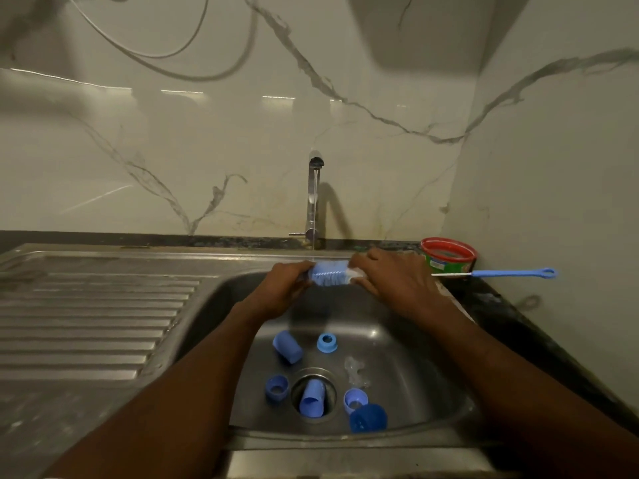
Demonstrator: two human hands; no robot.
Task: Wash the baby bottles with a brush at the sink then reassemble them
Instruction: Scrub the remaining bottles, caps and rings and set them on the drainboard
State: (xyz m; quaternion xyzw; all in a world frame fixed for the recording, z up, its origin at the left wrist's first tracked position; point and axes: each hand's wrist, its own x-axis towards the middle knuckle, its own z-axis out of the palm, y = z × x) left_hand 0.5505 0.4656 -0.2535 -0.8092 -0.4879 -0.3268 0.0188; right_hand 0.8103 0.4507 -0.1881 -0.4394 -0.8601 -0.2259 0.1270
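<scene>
Head view shows my left hand and right hand both curled around the blue brush under the running tap, over the sink where blue bottle parts lie scattered.

The sink sits in the counter, with the tap behind it. Caps and rings lie in the sink around the drain. A tub stands in the counter's back right corner, with a thin brush before it.
</scene>
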